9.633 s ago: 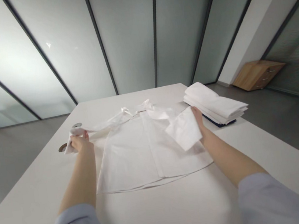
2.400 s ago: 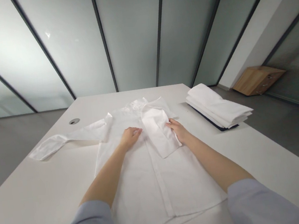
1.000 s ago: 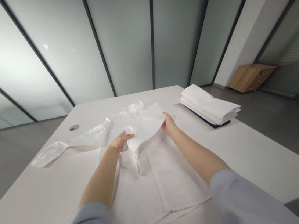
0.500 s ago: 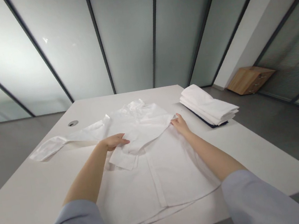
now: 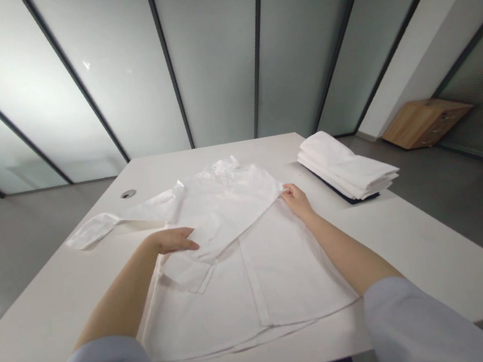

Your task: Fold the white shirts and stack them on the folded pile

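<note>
A white shirt (image 5: 225, 321) is spread on the table, its collar (image 5: 221, 167) at the far side and its hem towards me. One sleeve (image 5: 228, 213) is folded slantwise across the front, with its cuff (image 5: 187, 275) lying near the shirt's left edge. The other sleeve (image 5: 100, 229) stretches out to the left. My left hand (image 5: 174, 240) rests on the folded sleeve near the cuff, thumb and fingers apart. At the shirt's right edge, my right hand (image 5: 295, 199) pinches the fold of the sleeve between thumb and fingers.
A pile of folded white cloth (image 5: 342, 164), with a dark layer beneath it, lies at the right of the white table (image 5: 415, 264). A round metal cable grommet (image 5: 128, 194) is set in the tabletop at the back left. Beyond the table stands a wooden cabinet (image 5: 422, 122).
My left hand has moved left and towards me across the sleeve, and its thumb and fingers have spread. The cuff has shifted left. My right hand keeps its pinch; the view has shifted slightly.
</note>
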{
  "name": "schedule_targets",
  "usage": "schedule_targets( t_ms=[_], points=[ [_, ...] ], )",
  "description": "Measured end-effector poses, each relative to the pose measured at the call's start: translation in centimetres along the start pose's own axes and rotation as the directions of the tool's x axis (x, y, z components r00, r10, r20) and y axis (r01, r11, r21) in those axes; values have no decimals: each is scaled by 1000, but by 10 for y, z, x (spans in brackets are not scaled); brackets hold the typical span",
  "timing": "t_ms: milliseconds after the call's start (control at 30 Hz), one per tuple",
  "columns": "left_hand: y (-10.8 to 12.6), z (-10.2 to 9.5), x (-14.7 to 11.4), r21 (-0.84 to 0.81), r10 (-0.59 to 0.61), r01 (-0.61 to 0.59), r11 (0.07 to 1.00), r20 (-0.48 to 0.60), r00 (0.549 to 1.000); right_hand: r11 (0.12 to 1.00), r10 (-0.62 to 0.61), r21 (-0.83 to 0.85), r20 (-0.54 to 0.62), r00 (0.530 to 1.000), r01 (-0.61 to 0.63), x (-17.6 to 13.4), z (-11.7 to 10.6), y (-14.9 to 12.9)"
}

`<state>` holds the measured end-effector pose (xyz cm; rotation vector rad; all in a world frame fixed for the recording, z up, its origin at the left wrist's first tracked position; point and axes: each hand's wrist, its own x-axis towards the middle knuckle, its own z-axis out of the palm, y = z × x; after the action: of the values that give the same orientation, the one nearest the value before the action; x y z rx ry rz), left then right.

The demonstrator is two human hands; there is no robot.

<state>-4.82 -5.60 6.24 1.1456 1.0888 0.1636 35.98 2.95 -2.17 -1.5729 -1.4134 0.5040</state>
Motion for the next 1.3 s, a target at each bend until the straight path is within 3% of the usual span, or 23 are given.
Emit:
schedule_targets(
  t_ms=[100, 200, 300, 400, 467, 500, 567, 600, 667, 767, 833, 933, 1133, 1300],
  points=[
    [1, 0, -8, 2, 36, -36, 999, 51, 998, 1000, -12, -25, 18, 1000, 12, -1, 0, 0],
    [-3, -2, -15, -38, 89, -89, 995, 5, 996, 999, -24, -35, 22, 999, 24, -1, -1, 1],
    [-10, -12, -17, 47, 98, -94, 995, -109, 989, 998, -33, -49, 26, 999, 34, -1, 0, 1],
    [-9, -27, -10, 282, 86, -6, 959, -272, 958, 995, -45, -85, 32, 998, 47, -1, 0, 1],
    [-4, -35, 1, 436, 159, 37, 899, -404, 901, 990, -58, -130, 38, 998, 62, -1, 0, 0],
    [-1, -38, 8, 508, 232, 50, 860, -477, 848, 984, -71, -163, 44, 997, 77, -2, 0, -1],
    [6, -38, 26, 625, 401, 85, 776, -593, 698, 958, -126, -252, 56, 990, 136, -3, -1, -3],
    [9, -37, 36, 671, 475, 96, 735, -612, 633, 936, -166, -305, 68, 984, 179, -5, -1, -4],
    [12, -29, 56, 749, 579, 71, 659, -565, 588, 868, -248, -411, 128, 960, 279, -8, -1, -9],
    [12, -15, 79, 837, 642, 6, 548, -425, 639, 745, -288, -518, 318, 903, 420, -14, 2, -16],
    [8, -6, 86, 864, 621, 14, 504, -373, 689, 688, -235, -557, 435, 869, 465, -17, 5, -20],
    [0, 2, 87, 885, 571, 62, 461, -350, 743, 662, -134, -594, 506, 852, 457, -19, 8, -22],
    [2, 5, 83, 879, 555, 96, 467, -376, 742, 683, -150, -568, 505, 850, 459, -19, 6, -19],
    [23, 11, 101, 784, 463, 186, 593, -520, 717, 735, -139, -553, 444, 885, 392, -13, 8, -23]
  ],
)
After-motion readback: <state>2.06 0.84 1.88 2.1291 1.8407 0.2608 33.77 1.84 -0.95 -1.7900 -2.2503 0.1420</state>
